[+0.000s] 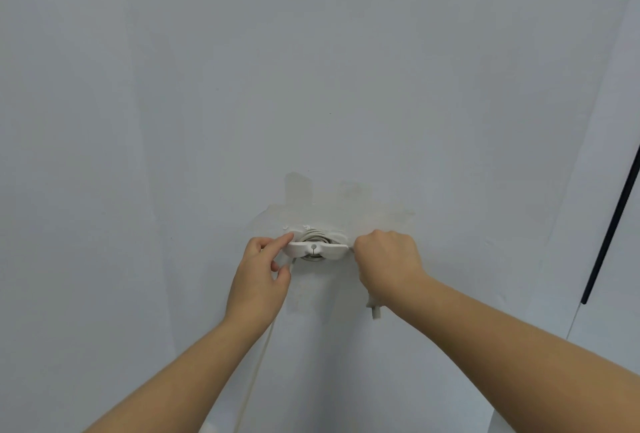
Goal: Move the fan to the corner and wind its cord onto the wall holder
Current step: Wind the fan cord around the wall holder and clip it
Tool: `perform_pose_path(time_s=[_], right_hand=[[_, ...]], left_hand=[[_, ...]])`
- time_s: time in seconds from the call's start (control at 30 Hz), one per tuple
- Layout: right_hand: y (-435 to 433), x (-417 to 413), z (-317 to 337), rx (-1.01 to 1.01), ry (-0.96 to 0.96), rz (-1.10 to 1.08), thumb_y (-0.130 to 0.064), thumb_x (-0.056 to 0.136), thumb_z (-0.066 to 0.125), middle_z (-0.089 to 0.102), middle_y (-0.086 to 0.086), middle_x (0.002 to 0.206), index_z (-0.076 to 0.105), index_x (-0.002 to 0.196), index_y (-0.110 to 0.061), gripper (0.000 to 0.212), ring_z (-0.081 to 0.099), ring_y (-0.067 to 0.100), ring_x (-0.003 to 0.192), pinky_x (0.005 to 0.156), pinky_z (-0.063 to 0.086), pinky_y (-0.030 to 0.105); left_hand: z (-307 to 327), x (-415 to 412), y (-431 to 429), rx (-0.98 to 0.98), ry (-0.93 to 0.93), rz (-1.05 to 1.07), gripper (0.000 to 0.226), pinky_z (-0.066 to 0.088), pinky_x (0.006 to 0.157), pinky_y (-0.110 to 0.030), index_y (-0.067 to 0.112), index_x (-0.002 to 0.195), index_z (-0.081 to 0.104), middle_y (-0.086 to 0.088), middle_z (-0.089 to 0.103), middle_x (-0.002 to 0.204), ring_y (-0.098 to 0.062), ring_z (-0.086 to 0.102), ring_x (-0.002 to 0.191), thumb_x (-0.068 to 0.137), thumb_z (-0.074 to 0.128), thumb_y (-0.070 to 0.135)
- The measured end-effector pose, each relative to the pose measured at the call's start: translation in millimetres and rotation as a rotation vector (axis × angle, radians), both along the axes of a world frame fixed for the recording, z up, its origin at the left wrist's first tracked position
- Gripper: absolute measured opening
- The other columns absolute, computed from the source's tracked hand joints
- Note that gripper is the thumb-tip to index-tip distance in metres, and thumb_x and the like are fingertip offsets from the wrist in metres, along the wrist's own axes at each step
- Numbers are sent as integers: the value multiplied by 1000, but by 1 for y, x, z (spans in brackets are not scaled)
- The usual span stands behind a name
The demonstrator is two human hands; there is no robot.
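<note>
A white wall holder (317, 250) is stuck to the pale wall, with several turns of white cord (313, 234) coiled behind its front plate. My left hand (265, 275) touches the holder's left end with the index finger, and a strand of cord (258, 360) runs from under this hand down to the bottom edge. My right hand (388, 261) is closed on the cord just right of the holder. The white plug (374, 309) dangles below that fist. The fan is out of view.
A patch of peeled, lighter paint (349, 200) surrounds the holder. A dark vertical bar (613, 225) runs down the right edge, where the wall meets a corner.
</note>
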State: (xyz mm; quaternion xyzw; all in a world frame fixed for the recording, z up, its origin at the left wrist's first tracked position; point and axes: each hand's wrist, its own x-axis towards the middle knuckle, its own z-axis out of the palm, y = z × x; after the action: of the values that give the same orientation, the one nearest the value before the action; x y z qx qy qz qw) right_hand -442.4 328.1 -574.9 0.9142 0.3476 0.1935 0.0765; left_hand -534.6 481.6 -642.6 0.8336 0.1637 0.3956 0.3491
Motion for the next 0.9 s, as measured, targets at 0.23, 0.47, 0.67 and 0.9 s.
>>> perform_pose_path(time_s=[0.23, 0.47, 0.67, 0.9], right_hand=[[13, 6, -30, 319, 269, -40, -17, 91, 50, 67, 6, 93, 63, 87, -16, 14, 65, 28, 89, 64, 43, 28], [34, 0, -58, 839, 881, -82, -15, 90, 53, 70, 10, 58, 64, 68, -3, 28, 71, 22, 56, 64, 61, 40], [41, -7, -53, 1156, 1220, -193, -4, 91, 50, 70, 19, 69, 59, 73, 0, 20, 69, 26, 56, 42, 48, 24], [49, -14, -54, 1309, 1374, -247, -2, 91, 47, 69, 15, 67, 57, 77, 0, 17, 65, 23, 50, 41, 43, 20]], left_hand=[[1, 2, 1, -60, 14, 37, 44, 41, 63, -5, 28, 125, 57, 7, 51, 109, -4, 56, 77, 88, 55, 4], [4, -11, 10, -329, 88, 140, 12, 55, 70, -42, 17, 75, 59, -2, 69, 68, -25, 65, 66, 83, 52, 21], [3, -18, 3, -294, 161, -34, 19, 51, 65, -33, 16, 72, 64, 0, 72, 66, -12, 56, 55, 85, 62, 29], [-9, -12, 6, -62, 285, -12, 16, 51, 72, -30, 28, 76, 63, 9, 62, 85, -6, 58, 74, 73, 73, 40]])
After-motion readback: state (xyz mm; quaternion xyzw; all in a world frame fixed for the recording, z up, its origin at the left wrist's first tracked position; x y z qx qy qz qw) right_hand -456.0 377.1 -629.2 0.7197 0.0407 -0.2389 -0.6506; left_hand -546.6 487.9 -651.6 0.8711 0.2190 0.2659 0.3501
